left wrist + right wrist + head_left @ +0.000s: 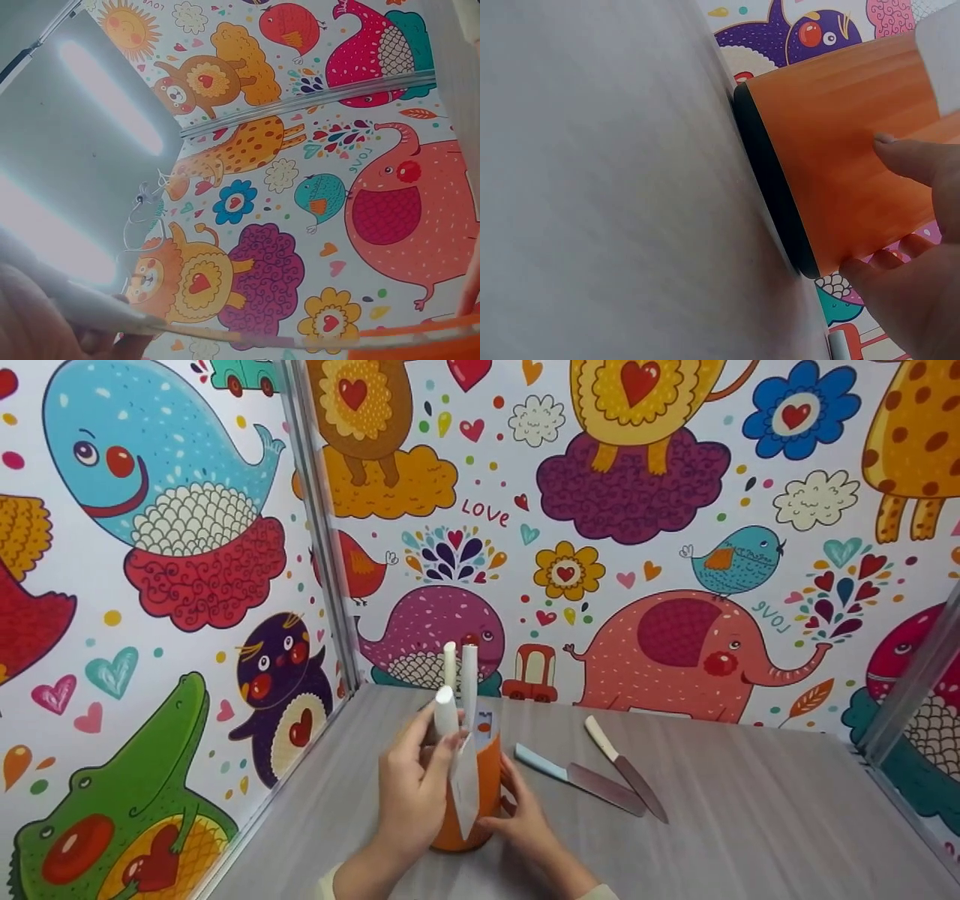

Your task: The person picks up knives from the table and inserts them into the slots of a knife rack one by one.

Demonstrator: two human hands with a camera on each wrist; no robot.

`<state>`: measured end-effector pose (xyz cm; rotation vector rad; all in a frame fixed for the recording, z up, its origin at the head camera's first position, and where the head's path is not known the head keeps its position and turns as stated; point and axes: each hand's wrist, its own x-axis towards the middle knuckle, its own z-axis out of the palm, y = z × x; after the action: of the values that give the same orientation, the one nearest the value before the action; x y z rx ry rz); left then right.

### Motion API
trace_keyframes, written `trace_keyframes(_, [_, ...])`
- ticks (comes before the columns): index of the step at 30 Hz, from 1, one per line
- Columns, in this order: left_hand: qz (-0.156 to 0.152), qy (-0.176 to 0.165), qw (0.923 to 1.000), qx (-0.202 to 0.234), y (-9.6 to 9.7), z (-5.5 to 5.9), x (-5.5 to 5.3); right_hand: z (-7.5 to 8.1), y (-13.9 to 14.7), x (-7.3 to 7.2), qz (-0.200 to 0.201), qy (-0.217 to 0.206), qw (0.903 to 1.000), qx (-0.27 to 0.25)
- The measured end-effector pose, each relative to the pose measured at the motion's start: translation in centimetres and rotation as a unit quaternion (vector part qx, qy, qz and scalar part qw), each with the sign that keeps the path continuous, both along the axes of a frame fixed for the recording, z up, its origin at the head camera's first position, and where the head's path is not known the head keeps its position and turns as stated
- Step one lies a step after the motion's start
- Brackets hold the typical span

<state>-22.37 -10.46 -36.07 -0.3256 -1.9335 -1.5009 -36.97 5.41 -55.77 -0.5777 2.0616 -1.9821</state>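
Note:
In the head view an orange knife block (489, 780) stands upright on the table, with its dark base (772, 180) showing in the right wrist view. My right hand (529, 817) grips its right side low down, the thumb (907, 156) on the front and fingers round the side. My left hand (412, 787) holds a knife (445, 706) by its white handle. Its pale blade (466, 799) points down along the block's front, outside it; the left wrist view shows it almost edge-on. Two more white handles (469, 675) rise from the block's top behind it.
To the block's right lie a cleaver (600, 787) with a light blue handle and a knife (602, 739) with a cream handle, their blades crossing. Printed wall panels (525, 615) border the grey table (735, 825) at the back and sides.

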Motion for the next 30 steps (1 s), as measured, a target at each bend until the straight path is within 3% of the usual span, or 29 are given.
trace_keyframes(12, [0.005, 0.057, 0.9983, 0.011, -0.3, 3.0, 0.0, -0.3, -0.2, 0.2, -0.026, 0.006, 0.9993, 0.025])
trace_keyframes(21, [0.014, 0.056, 0.9976, 0.039, -0.4, 4.8, 0.7, -0.3, -0.6, 0.4, -0.021, 0.005, 0.9996, 0.018])
trace_keyframes(30, [0.013, 0.058, 0.9958, 0.069, -0.8, 6.3, 0.4, -0.3, -0.6, 0.3, -0.024, 0.019, 0.9994, 0.018])
